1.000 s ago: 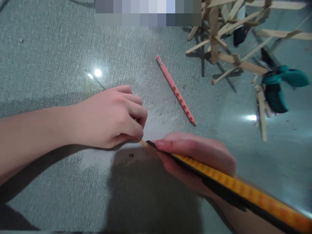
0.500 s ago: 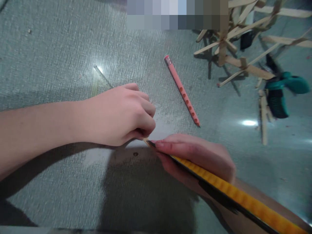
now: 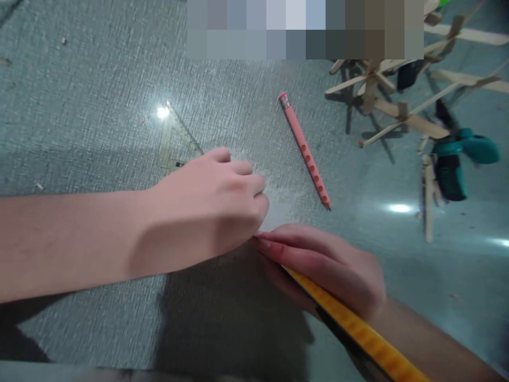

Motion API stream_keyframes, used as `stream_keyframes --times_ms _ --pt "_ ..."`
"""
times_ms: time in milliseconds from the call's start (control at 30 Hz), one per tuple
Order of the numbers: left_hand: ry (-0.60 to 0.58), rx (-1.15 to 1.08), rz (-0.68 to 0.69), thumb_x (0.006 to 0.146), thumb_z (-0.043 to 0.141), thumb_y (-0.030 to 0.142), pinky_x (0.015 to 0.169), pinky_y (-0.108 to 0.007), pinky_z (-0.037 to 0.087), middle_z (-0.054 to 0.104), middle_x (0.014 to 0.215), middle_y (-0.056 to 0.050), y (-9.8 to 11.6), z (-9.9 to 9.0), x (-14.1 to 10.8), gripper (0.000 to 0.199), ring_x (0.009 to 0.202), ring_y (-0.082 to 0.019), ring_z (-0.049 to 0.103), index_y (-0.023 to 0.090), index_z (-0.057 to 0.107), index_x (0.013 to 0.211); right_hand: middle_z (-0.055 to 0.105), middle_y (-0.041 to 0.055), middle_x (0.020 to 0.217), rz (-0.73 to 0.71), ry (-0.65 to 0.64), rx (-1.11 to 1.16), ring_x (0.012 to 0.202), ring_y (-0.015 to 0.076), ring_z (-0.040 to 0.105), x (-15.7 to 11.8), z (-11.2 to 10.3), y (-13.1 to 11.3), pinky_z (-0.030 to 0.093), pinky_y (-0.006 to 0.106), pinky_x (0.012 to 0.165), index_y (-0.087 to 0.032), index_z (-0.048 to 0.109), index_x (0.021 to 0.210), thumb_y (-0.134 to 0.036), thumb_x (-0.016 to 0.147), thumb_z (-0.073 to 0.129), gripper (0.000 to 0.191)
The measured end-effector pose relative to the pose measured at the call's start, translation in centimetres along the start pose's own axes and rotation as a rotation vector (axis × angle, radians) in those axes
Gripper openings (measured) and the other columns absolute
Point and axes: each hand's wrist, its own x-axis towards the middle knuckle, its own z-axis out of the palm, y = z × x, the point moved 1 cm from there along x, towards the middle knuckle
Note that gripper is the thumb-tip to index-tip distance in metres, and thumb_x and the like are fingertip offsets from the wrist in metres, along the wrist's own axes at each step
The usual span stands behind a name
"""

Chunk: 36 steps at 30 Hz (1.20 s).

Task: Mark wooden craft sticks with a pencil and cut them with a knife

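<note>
Two hands close together, one yellow tool

Nearest on my feed, the yellow tool (image 3: 353,326) slants from the bottom edge up and leftward into the right hand (image 3: 330,265). I see that hand's thumb and fingers pressed together around it, pinching its front end; a ribbed yellow strip and a dark underside show below the palm.

Just beside those fingertips is the left hand (image 3: 214,201), its forearm coming in from the left edge. I read its fingers as curled and held side by side, knuckles up. Their tips are hidden from me, so I cannot tell whether they pinch anything. Both hands are low over a grey textured table (image 3: 99,116).

Beyond the left wrist I have a clear set square (image 3: 165,146), partly covered by the hand, with a bright glare at its top corner. Right of it, well apart, a pink pencil (image 3: 305,151) lies aslant, eraser away from me, point towards the right hand.

Farther right I make out a loose stick (image 3: 428,201) just beside a teal tool (image 3: 451,170). Farthest off, a stick frame (image 3: 427,126) spreads across the upper right corner, its pieces crossing at many angles.
</note>
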Motion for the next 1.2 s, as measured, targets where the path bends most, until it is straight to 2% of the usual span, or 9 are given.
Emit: stream_keyframes --times_ms 100,233,400,567,633,667,800,900,1200 --pt "0.015 0.000 -0.002 0.093 0.054 0.018 0.068 -0.037 0.036 0.062 0.073 -0.003 0.1 0.1 -0.1 0.021 0.073 -0.019 0.058 0.020 0.061 0.073 0.076 -0.0007 0.076 -0.037 0.054 0.020 0.065 0.0192 0.074 -0.5 0.0 0.2 0.059 0.030 0.052 -0.033 0.074 0.107 -0.018 0.102 0.058 0.022" --pt "0.063 0.007 -0.009 0.090 0.058 0.017 0.067 -0.038 0.035 0.062 0.075 -0.003 0.6 0.4 -0.4 0.021 0.077 -0.021 0.061 0.020 0.058 0.070 0.078 -0.0006 0.084 -0.140 0.083 -0.049 0.074 0.0211 0.076 -1.0 -0.3 0.0 0.059 0.031 0.056 -0.037 0.068 0.130 -0.019 0.100 0.064 0.035" --pt "0.050 0.014 -0.081 0.092 0.059 0.017 0.067 -0.037 0.037 0.063 0.074 -0.005 1.3 0.4 -0.1 0.020 0.078 -0.023 0.063 0.019 0.060 0.072 0.076 0.0000 0.078 -0.022 -0.015 -0.085 0.063 0.0167 0.071 -0.6 -0.6 -0.7 0.052 0.029 0.052 -0.029 0.074 0.110 -0.025 0.108 0.051 0.023" --pt "-0.311 -0.136 -0.127 0.088 0.066 0.017 0.068 -0.036 0.043 0.068 0.079 -0.002 0.8 -0.8 1.3 0.011 0.079 -0.024 0.066 0.021 0.069 0.078 0.076 0.0044 0.078 -0.080 -0.022 -0.144 0.063 0.0192 0.072 -0.3 -0.1 -0.7 0.054 0.031 0.050 -0.023 0.074 0.118 -0.024 0.105 0.055 0.023" --pt "-0.365 -0.168 -0.127 0.089 0.066 0.015 0.067 -0.035 0.044 0.070 0.083 -0.002 0.6 -1.0 1.7 0.013 0.078 -0.023 0.066 0.022 0.071 0.079 0.075 0.0047 0.078 -0.163 0.058 -0.161 0.060 0.0199 0.071 -0.2 0.0 -0.8 0.052 0.032 0.047 -0.025 0.074 0.116 -0.020 0.104 0.052 0.025" --pt "-0.370 -0.175 -0.123 0.089 0.065 0.013 0.067 -0.034 0.045 0.071 0.084 -0.002 0.5 -1.0 1.7 0.014 0.077 -0.022 0.065 0.021 0.070 0.078 0.075 0.0048 0.076 -0.196 0.098 -0.163 0.058 0.0200 0.070 -0.1 -0.1 -0.8 0.051 0.033 0.045 -0.026 0.074 0.115 -0.020 0.104 0.051 0.026" --pt "-0.265 -0.224 -0.090 0.084 0.070 0.010 0.063 -0.031 0.042 0.068 0.076 -0.001 0.3 -0.5 1.4 0.019 0.069 -0.018 0.061 0.019 0.064 0.069 0.078 0.0067 0.081 -0.116 -0.051 -0.236 0.064 0.0203 0.074 -0.1 -0.2 -1.3 0.056 0.030 0.051 -0.021 0.071 0.114 -0.018 0.104 0.052 0.022" --pt "-0.187 -0.259 -0.066 0.081 0.072 0.009 0.060 -0.030 0.039 0.061 0.063 0.002 0.0 -0.2 1.2 0.027 0.065 -0.017 0.058 0.020 0.059 0.061 0.077 0.0068 0.077 -0.119 -0.046 -0.294 0.061 0.0183 0.073 -0.2 -0.1 -1.7 0.056 0.029 0.051 -0.016 0.069 0.116 -0.018 0.106 0.050 0.022" --pt "-0.254 -0.300 -0.083 0.078 0.069 0.005 0.058 -0.030 0.036 0.059 0.063 0.001 -0.1 -0.6 1.4 0.027 0.066 -0.018 0.058 0.020 0.058 0.059 0.073 0.0075 0.075 -0.143 -0.014 -0.375 0.060 0.0186 0.069 -0.2 0.4 -2.0 0.057 0.030 0.049 -0.012 0.070 0.113 -0.016 0.105 0.048 0.024"
